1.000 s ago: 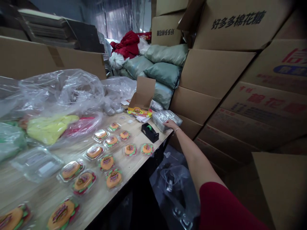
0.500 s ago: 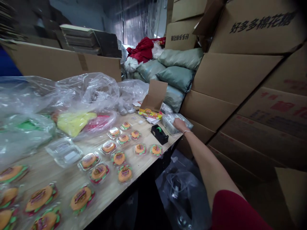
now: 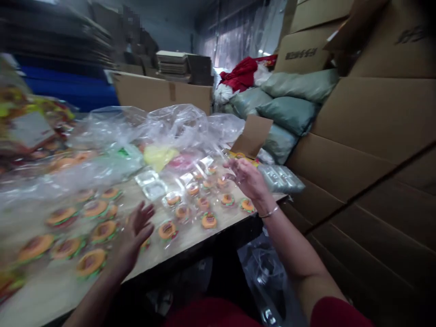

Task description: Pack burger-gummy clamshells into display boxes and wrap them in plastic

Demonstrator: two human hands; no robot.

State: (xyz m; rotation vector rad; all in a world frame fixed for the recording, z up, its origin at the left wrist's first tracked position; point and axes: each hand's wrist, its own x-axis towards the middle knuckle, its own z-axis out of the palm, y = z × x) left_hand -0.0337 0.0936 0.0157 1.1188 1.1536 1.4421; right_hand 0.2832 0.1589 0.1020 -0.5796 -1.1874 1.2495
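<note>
My left hand [image 3: 136, 229] hovers over the near part of the table with its fingers spread and holds nothing. My right hand [image 3: 245, 176] is raised above the far right of the table, fingers curled around what looks like a clear plastic clamshell; glare and blur hide its outline. Below and left of it lie several toy-like burgers [image 3: 209, 221] in clear packs. More burgers [image 3: 91, 263] lie left of my left hand. An open, unfilled clear clamshell [image 3: 151, 183] lies between the groups. Beyond my right hand sits a stack of clear clamshells [image 3: 281, 178].
Crumpled clear plastic bags [image 3: 177, 120] cover the table's back. An open cardboard box [image 3: 252, 136] stands behind my right hand. Large cartons [image 3: 368, 113] and stuffed sacks [image 3: 289, 113] are piled at right. A clear bag [image 3: 265, 272] hangs below the table edge.
My right hand has left the clamshell stack and come left over the burgers. My left hand has entered the view. The camera has turned left.
</note>
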